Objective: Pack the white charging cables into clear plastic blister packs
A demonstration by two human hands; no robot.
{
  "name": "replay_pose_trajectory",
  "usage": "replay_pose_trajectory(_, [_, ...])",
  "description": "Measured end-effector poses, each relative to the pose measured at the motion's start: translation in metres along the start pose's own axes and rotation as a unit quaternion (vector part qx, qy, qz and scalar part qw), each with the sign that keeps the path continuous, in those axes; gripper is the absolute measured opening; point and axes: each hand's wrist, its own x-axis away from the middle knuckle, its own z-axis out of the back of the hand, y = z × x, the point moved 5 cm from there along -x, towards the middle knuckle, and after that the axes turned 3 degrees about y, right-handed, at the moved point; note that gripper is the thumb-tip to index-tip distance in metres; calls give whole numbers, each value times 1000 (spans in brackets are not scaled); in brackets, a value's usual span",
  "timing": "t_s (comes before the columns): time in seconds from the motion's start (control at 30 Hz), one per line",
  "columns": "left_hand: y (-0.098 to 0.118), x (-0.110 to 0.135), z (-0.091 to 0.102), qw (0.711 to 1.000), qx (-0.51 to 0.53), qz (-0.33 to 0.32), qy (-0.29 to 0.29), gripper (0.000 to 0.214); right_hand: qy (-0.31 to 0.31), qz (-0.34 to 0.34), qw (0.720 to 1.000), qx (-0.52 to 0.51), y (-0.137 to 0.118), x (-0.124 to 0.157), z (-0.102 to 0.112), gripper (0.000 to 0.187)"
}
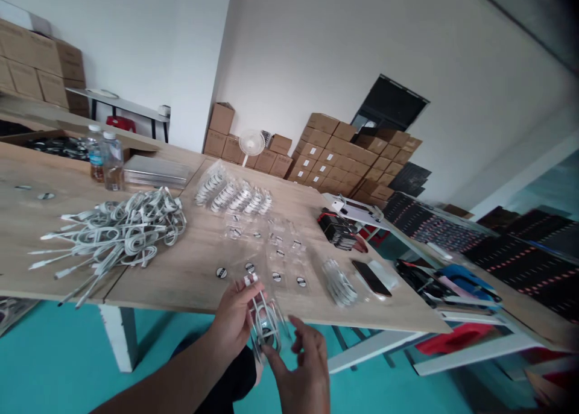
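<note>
My left hand [233, 320] is closed around a coiled white cable [262, 317], pinching it near its connectors, which point up and away from me. Clear plastic, apparently a small bag, surrounds the coil. To the right, my right hand [301, 366] has its thumb against the lower end of the coil, with its curled index finger apart from the thumb. Beyond my hands, clear bags with round black-and-white labels [250, 268] lie flat on the wooden table [181, 287]. A loose heap of white cables [131, 227] sits to the left.
Bagged cables [235, 191] lie in rows farther back. At right are a bundle of cables [339, 284], a dark phone [371, 278] and a stack of black packs [337, 230]. Two bottles [113, 161] stand at left. Cardboard boxes [335, 155] line the wall.
</note>
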Motion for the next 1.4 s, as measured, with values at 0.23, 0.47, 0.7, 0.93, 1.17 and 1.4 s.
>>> replay_pose_trajectory(0.23, [-8, 1, -6, 999, -12, 26, -39, 25, -102, -216, 945, -223, 8, 16, -23, 40])
replay_pose_trajectory(0.47, [-10, 4, -2, 991, -87, 53, -83, 26, -161, -209, 919, -294, -4, 5, -16, 35])
replay_pose_trajectory(0.7, [-15, 12, 1, 987, -118, 56, -96, 24, -192, -159, 951, -183, -15, -13, -14, 38])
replay_pose_trajectory(0.93, [-20, 0, 8, 983, -142, 73, -85, 25, -186, -144, 959, -157, -11, -10, -16, 34])
replay_pose_trajectory(1.17, [-9, -1, -1, 976, -130, 103, -144, 23, -154, -272, 879, -360, 12, 28, -29, 66])
replay_pose_trajectory(1.4, [-7, 7, -4, 976, -119, 103, -153, 22, -140, -289, 866, -383, 15, 37, -29, 66])
